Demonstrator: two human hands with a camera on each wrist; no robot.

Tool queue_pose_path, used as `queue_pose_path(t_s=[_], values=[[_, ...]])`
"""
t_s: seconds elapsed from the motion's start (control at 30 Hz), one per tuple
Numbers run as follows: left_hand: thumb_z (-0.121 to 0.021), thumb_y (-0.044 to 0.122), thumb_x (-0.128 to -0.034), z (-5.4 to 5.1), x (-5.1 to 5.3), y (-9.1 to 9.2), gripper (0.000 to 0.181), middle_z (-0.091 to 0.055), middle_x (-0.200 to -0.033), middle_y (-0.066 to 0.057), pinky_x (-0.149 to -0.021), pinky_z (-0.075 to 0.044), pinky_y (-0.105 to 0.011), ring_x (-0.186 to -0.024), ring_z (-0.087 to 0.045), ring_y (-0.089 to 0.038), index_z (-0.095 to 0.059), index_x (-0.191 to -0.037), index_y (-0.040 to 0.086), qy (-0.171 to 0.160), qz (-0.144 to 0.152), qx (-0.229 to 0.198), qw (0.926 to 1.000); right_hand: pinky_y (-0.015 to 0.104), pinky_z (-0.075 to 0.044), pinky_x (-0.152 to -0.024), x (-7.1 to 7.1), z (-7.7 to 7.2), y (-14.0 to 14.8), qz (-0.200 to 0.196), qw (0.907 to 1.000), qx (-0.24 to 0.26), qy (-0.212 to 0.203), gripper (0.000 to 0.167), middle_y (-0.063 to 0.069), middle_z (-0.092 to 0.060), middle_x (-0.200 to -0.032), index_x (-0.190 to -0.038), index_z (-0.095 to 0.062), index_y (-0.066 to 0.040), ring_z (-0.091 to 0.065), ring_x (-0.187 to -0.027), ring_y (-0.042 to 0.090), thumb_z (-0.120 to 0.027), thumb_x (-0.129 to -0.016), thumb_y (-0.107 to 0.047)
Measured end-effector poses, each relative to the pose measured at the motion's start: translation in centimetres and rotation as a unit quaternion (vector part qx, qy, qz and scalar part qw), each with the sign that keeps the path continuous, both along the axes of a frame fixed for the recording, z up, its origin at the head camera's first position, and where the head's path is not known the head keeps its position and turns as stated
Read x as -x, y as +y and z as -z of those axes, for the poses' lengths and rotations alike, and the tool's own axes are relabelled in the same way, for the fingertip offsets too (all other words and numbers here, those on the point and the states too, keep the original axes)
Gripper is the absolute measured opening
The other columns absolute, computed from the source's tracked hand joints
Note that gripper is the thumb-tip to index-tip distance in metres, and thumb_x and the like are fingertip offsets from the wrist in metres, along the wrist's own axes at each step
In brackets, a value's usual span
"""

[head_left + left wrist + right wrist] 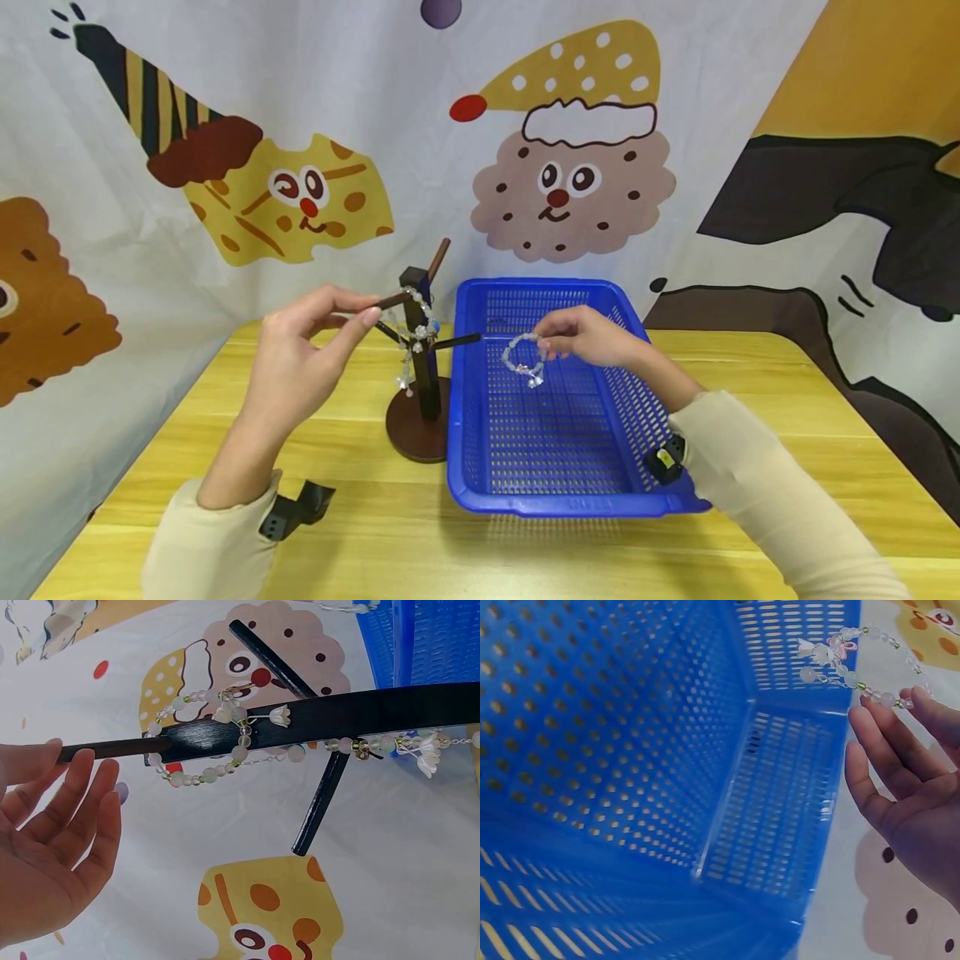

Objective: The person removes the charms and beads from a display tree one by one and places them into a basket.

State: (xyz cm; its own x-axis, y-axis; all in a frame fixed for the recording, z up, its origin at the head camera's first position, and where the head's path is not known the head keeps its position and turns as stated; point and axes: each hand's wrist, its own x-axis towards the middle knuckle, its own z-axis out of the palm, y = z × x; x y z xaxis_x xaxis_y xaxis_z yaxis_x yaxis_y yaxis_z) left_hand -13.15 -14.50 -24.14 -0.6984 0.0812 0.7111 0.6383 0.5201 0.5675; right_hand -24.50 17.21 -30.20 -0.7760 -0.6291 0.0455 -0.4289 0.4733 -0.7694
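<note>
Two pinches: left hand (296,367) grips a peg's (393,301) tip, right hand (588,336) holds a beaded bracelet (521,368) between thumb and fingers above the blue basket (577,505) at right. More bracelets (422,332) hang on the dark stand (427,385), just left of the basket. Wood-grain table (367,517) beneath; printed cartoon cloth (420,158) on far side.

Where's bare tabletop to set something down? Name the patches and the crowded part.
Bare table shows between the left sleeve, the stand's round base and the basket; another patch lies right of the basket, beyond the right sleeve. It's crowded around the stand's post, where pegs, beaded jewellery and the left hand meet.
</note>
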Motion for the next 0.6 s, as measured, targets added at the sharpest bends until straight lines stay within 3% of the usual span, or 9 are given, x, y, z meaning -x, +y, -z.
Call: queue_pose_path(t_s=[0.27, 0.5, 0.6], values=[[-0.066, -0.002, -0.0808, 0.0, 0.0, 0.0, 0.007, -0.067, -0.084, -0.005, -0.070, -0.047, -0.015, -0.074, -0.060, -0.005, -0.068, -0.088, -0.001, 0.003, 0.005, -0.006, 1.0000, 0.029, -0.050, -0.061, 0.5, 2.1, 0.0, 0.001, 0.9998, -0.016, -0.011, 0.012, 0.016, -0.064, -0.080, -0.097, -0.064, 0.003, -0.060, -0.073, 0.031, -0.055, -0.089, 0.000], [-0.067, -0.002, -0.0806, 0.0, 0.0, 0.1, 0.006, -0.067, -0.084, -0.005, -0.069, -0.047, -0.015, -0.074, -0.060, -0.006, -0.068, -0.087, -0.001, 0.004, 0.001, -0.004, 1.0000, 0.028, -0.049, -0.060, 0.4, 3.2, -0.7, -0.015, 0.9993, -0.022, -0.025, 0.013, 0.020, -0.062, -0.081, -0.097, -0.063, 0.005, -0.060, -0.074, 0.037, -0.054, -0.089, 0.001], [-0.067, -0.001, -0.0809, 0.1, 0.0, 0.0, 0.006, -0.067, -0.085, -0.004, -0.069, -0.047, -0.015, -0.074, -0.061, -0.006, -0.068, -0.087, -0.001, 0.003, -0.001, -0.003, 1.0000, 0.033, -0.050, -0.062, 0.5, 3.4, -1.0, -0.014, 0.9991, -0.025, -0.032, 0.014, 0.021, -0.063, -0.083, -0.098, -0.063, 0.005, -0.059, -0.076, 0.039, -0.054, -0.089, 0.001]])
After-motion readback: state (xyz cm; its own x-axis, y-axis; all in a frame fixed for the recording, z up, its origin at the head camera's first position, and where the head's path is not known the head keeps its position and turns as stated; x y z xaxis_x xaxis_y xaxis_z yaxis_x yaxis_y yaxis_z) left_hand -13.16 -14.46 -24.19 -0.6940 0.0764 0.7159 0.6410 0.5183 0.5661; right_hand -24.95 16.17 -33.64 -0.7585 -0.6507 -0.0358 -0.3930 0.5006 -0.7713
